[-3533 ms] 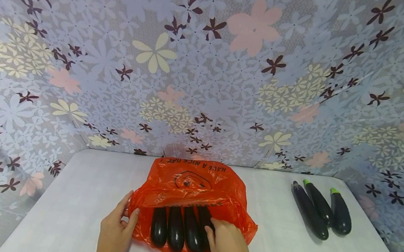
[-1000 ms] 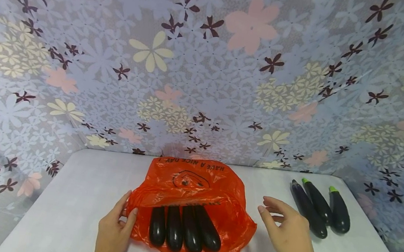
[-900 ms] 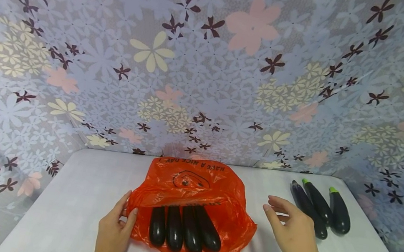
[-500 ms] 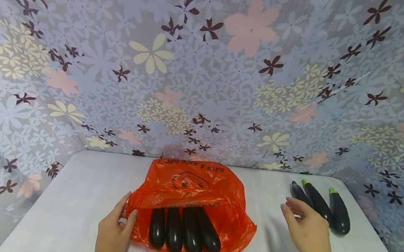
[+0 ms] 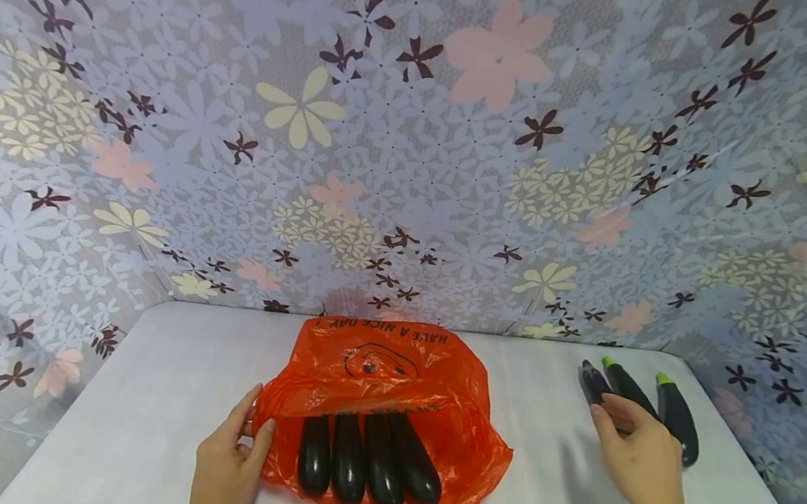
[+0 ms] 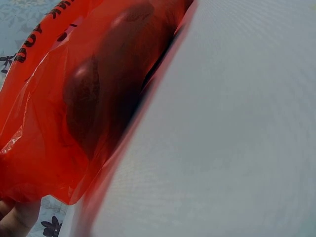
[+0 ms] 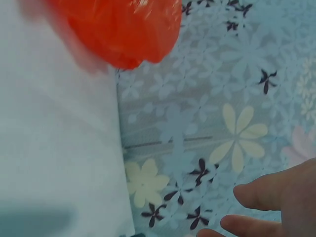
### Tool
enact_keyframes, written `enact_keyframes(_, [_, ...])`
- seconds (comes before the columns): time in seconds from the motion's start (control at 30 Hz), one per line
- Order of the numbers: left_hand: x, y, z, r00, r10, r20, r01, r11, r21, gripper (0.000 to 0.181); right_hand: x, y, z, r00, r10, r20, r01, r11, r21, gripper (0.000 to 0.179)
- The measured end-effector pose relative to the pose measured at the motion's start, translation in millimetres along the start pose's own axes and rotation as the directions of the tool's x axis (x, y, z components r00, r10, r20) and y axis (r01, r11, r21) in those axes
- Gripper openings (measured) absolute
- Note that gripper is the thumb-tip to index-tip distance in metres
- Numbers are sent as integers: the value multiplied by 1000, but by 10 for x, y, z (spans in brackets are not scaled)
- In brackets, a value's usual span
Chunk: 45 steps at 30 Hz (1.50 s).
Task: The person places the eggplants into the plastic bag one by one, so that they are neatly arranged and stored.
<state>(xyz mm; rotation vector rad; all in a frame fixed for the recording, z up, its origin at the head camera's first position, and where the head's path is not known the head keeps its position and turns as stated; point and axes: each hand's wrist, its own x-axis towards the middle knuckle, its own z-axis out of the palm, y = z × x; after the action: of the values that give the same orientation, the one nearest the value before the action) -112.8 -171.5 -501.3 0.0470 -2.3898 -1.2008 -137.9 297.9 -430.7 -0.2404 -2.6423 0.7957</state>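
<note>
Diffuse bright light fills the head view, glinting on the bagged eggplants [image 5: 349, 472] and red plastic bag [image 5: 386, 397], with a soft shadow beside the right hand [image 5: 643, 458] toward the right edge of the tabletop [image 5: 541, 424], whereas both wrist views appear dimmer and partly blurred.

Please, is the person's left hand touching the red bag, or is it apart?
Touching. The head view shows it: the left hand holds the red bag at its left edge, with no gap between them.

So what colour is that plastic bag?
The plastic bag is bright orange-red, seen best in the head view.
</note>
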Motion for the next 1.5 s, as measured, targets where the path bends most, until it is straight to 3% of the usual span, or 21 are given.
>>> enact_keyframes(0.3, [0,-9,5,1000,25,-17,-25,1000,8,53,68,203,25,999,38,3,-38,999,-10,49])
enact_keyframes(0.63, [-3,-4,5,1000,4,-4,-4,1000,28,53,130,400,9,998,46,-46,-48,998,-36,45])
enact_keyframes(0.8, [-3,-10,10,1000,-1,-7,1,1000,21,53,168,497,-38,992,126,7,-126,991,-53,51])
enact_keyframes(0.97, [-7,-26,17,1000,3,-12,-3,1000,9,54,201,563,-88,988,135,70,-129,988,-79,53])
enact_keyframes(1.27, [-7,-33,21,1000,4,-13,-4,1000,5,54,278,617,-113,948,250,196,-225,964,-143,58])
enact_keyframes(1.5, [-7,-29,23,1000,8,-17,-8,1000,7,54,281,640,-89,951,226,210,-199,970,-142,57])
